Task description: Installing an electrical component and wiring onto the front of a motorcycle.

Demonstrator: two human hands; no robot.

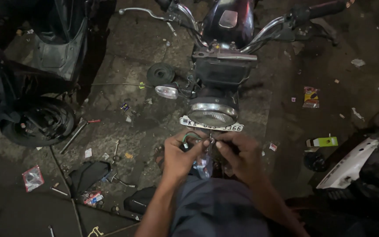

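Looking down past your lap, you have both hands raised together just below the front number plate (212, 125) of a dark motorcycle (229, 26). Your left hand (178, 153) is closed in a pinch on a small wire lead (192, 135), green and pale, which loops up above your thumb and ends in a little white connector. Your right hand (237, 151) is closed too, fingertips pressed on a tiny metal part (211, 140) that sits between the two hands; it is too small to tell exactly what it is. The fingertips of both hands almost touch. A clear plastic bag (204, 166) hangs just under them, in front of your knees.

Right above the plate sits the round chrome-rimmed headlight (212, 113), and beside it, to the left in the picture, a small indicator lamp (166, 91) hangs loose on its wires. The chrome handlebars (185, 17) spread out at the top of the view.

On the paved ground (123, 145) to the left in the picture lie a spanner (116, 149), a long tool with a red tip (79, 133), a black cloth (86, 174) and small packets. A scooter wheel (40, 120) stands at the far edge there. On the other side, a green and white box (322, 141) lies near a white body panel (352, 162).
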